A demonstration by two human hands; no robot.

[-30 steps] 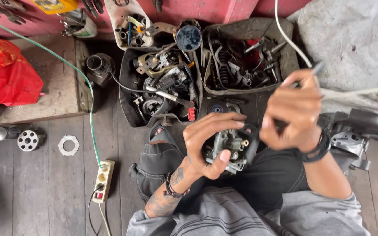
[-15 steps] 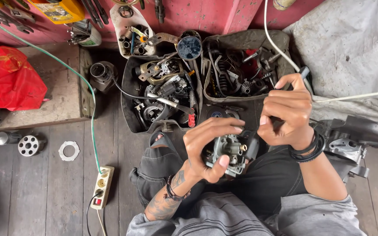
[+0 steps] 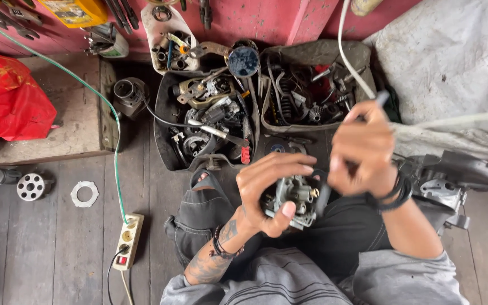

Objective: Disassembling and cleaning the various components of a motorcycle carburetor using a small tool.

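Note:
My left hand point(image 3: 269, 189) grips a small grey metal carburetor point(image 3: 296, 197) above my lap, thumb across its front. My right hand point(image 3: 365, 155) is closed around a thin dark tool point(image 3: 380, 99) whose tip sticks out up and to the right, and it hovers just right of and above the carburetor. A white hose point(image 3: 350, 59) runs from the top edge down behind my right hand. Black wristbands sit on both wrists.
A black tray point(image 3: 162, 141) and a grey bin point(image 3: 266, 101) of greasy metal parts lie ahead on the plank floor. A power strip point(image 3: 128, 242) with a green cable, a metal ring point(image 3: 84, 193), a red bag point(image 3: 7, 96) and an engine casing point(image 3: 453, 178) surround me.
My right hand with the tool has lifted slightly up and away from the carburetor and looks blurred. My left hand has kept holding the carburetor in nearly the same place.

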